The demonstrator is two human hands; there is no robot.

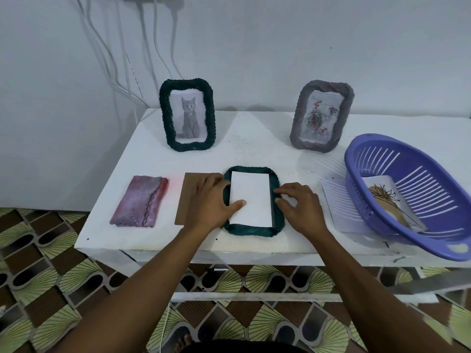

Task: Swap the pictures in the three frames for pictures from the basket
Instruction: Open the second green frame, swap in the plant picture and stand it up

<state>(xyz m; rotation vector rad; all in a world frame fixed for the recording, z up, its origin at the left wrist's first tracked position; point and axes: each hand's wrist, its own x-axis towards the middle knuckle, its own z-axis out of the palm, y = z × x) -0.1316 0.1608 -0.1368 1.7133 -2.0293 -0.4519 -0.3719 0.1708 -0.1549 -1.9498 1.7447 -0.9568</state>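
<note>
A dark green woven frame (252, 230) lies face down in the middle of the white table (254, 149), with a white picture back (251, 197) resting in its opening. My left hand (211, 202) grips the frame's left edge, thumb pressed on the white paper. My right hand (298, 205) rests fingertips on the frame's right edge. A brown backing board (188, 197) lies beside the frame, partly under my left hand. At the back stand a green frame with a cat picture (188, 118) and a grey frame with a rose picture (321, 115). The purple basket (413, 200) at right holds a picture (390, 200).
A folded pink-grey cloth (141, 201) lies at the table's left. A white sheet (341, 212) sticks out from under the basket. Cables (153, 47) hang down the wall behind. The basket overhangs the table's front right edge. Patterned floor lies below.
</note>
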